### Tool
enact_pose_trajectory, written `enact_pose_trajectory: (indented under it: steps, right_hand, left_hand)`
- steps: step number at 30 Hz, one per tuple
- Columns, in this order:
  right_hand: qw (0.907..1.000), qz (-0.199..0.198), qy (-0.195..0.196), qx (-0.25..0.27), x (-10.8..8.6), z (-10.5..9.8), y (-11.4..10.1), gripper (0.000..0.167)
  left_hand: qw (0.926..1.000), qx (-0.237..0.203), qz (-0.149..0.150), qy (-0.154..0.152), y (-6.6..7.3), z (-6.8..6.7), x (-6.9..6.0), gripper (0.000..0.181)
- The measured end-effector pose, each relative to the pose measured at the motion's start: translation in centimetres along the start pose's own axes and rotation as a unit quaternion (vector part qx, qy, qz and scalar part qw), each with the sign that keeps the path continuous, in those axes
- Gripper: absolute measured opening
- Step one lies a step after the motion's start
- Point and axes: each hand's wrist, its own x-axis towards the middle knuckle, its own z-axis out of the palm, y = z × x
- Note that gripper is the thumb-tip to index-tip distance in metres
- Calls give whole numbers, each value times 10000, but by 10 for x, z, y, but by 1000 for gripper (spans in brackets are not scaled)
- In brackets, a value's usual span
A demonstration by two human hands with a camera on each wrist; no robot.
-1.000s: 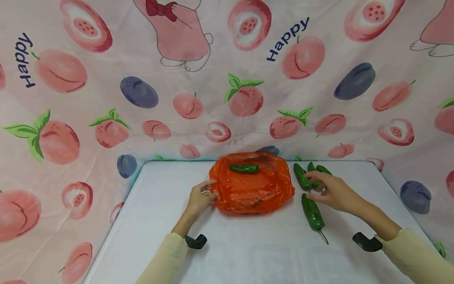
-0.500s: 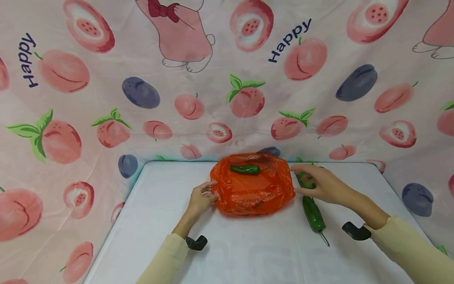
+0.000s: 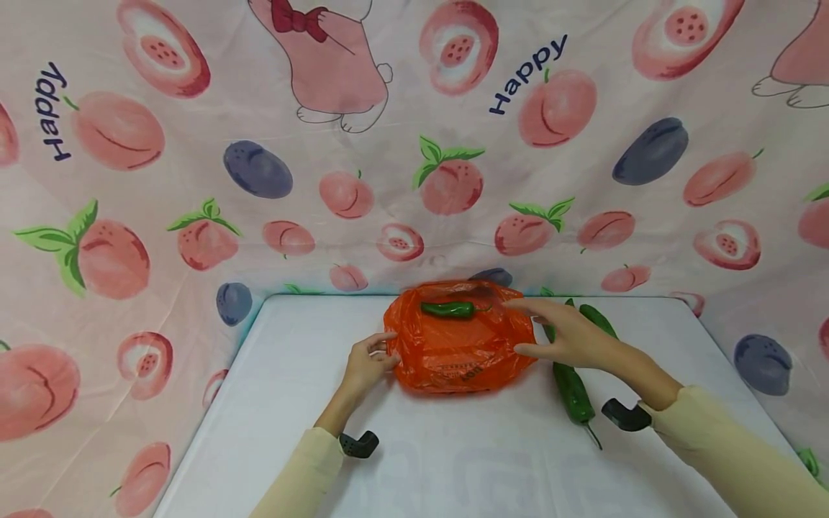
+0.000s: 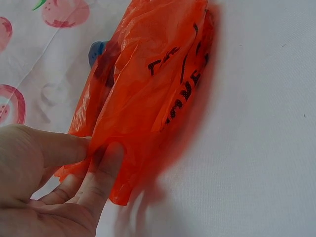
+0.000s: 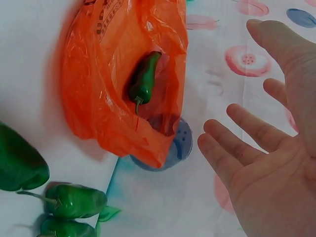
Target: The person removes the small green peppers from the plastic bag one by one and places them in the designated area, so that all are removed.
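Observation:
An orange plastic bag lies mouth-up at the back middle of the white table, with one green pepper inside, seen also in the right wrist view. At its left edge, my left hand pinches the thin plastic between thumb and fingers, plain in the left wrist view. My right hand is at the bag's right side with fingers spread and nothing held. Beneath and beside that hand lie several more green peppers, including a long-stemmed one in front and another behind, partly covered by the hand.
A fruit-printed cloth rises behind the white table and at its sides. The table's back edge runs just behind the bag and peppers. Each wrist wears a small black camera mount.
My right hand has moved left from over the peppers to the bag's right side, its fingers spread. The left hand keeps its hold on the bag's left edge.

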Motion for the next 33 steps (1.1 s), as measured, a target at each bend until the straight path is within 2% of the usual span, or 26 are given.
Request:
enact_pose_trajectory:
  steps: [9, 16, 25, 33]
  right_hand:
    - [9996, 82, -150, 231, 17, 7, -4, 71]
    - [9993, -5, -256, 263, 35, 17, -1, 69]
    - [9980, 247, -577, 124, 58, 35, 4, 70]
    - [9959, 418, -797, 112, 75, 50, 14, 70]
  left_hand:
    - [10000, -12, -37, 38, -2, -1, 1, 46]
    - [10000, -15, -56, -5, -1, -2, 1, 47]
    - [10000, 29, -33, 1, -3, -1, 2, 47]
    - [10000, 89, 7, 9, 1, 0, 1, 45]
